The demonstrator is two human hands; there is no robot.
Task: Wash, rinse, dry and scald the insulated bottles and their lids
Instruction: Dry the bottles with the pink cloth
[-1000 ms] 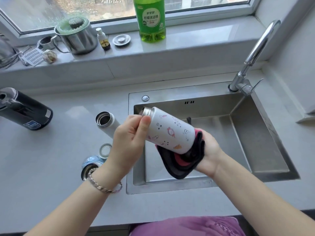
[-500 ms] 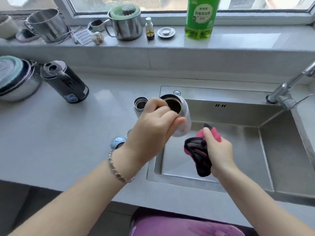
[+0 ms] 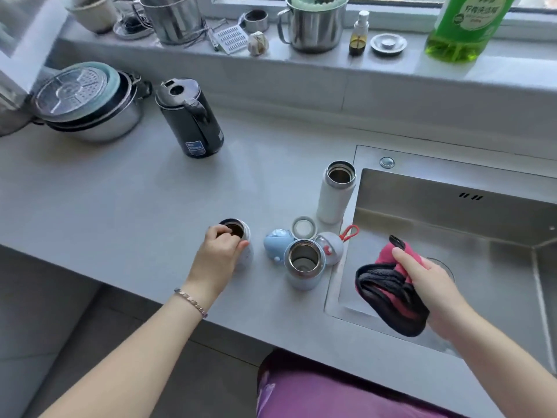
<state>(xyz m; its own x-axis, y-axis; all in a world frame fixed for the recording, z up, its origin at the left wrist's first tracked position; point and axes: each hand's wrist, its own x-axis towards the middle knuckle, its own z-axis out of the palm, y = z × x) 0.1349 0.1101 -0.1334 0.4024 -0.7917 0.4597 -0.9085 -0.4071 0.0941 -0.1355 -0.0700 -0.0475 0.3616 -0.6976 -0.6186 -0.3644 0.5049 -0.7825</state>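
On the grey counter (image 3: 120,212), the left hand (image 3: 218,254) grips the rim of an upright open bottle (image 3: 245,251), hiding most of its body, while the right hand (image 3: 428,282) clutches a bunched pink-and-black cloth (image 3: 382,291) over the sink (image 3: 452,212).

Pink-and-black cloth (image 3: 388,297), pale blue lid (image 3: 278,243), green detergent bottle (image 3: 464,25).
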